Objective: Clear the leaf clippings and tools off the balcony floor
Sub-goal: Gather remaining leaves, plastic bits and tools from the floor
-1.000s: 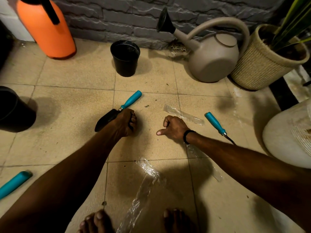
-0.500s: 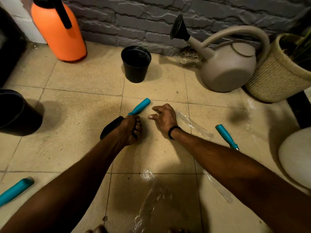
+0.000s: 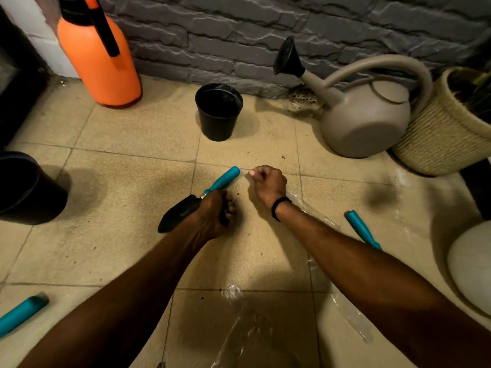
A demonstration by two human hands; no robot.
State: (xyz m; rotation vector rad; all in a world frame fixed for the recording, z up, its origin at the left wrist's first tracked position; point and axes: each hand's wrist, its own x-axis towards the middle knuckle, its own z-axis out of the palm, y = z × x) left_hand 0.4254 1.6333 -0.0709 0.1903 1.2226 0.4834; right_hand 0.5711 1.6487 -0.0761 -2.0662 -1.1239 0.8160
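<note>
Two hands work low over the tiled balcony floor [image 3: 119,197]. Well beyond the fingers, along the wall, stand the orange sprayer [image 3: 102,62], the watering can [image 3: 366,126] and a small black pot [image 3: 219,112].

The left hand [image 3: 212,216] curls its fingers round the trowel [image 3: 186,208] where blade meets handle. The teal grip points away past the knuckles towards the right fingertips. The right hand [image 3: 267,183] is bunched, its fingers [image 3: 261,173] curled against the thumb just beside the handle's end. Whether a leaf clipping is pinched there is too small to tell.

A second teal tool [image 3: 361,229] lies outside the right forearm, and a third handle [image 3: 21,313] lies far behind the left fingers. A clear plastic sleeve [image 3: 313,208] runs under the right wrist.

A fleck that tiny could slip from the pinch and vanish on the speckled tile. The loose plastic looks slippery underfoot.

Half a second ago the right fingers were spread and reaching; now they are closed. The left grip is unchanged.
</note>
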